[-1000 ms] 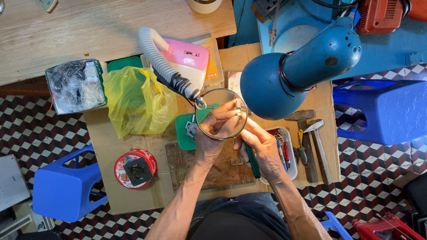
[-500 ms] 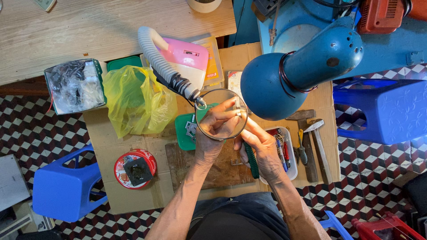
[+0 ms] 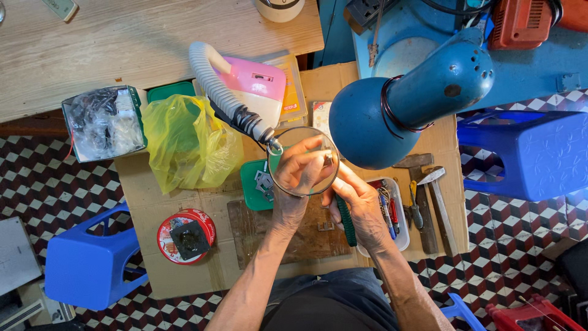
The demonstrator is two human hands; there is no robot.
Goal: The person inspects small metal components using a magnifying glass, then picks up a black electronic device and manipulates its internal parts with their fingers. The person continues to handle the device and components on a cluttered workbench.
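Observation:
My left hand is under a round magnifying glass on a grey flexible arm, its fingers pinching a small metal part seen enlarged through the lens. My right hand sits just right of it, gripping a tool with a dark green ribbed handle, its tip toward the small part. Both hands hover over a brown wooden work board on a cardboard-covered table. A green tray of small metal pieces lies left of the left hand.
A blue desk lamp hangs over the right side. A white tray of pens and tools, hammers, a yellow plastic bag, a red round tin, a pink box and blue stools surround the work spot.
Both hands stay under the magnifying glass with only slight finger shifts; nothing was picked up or let go.

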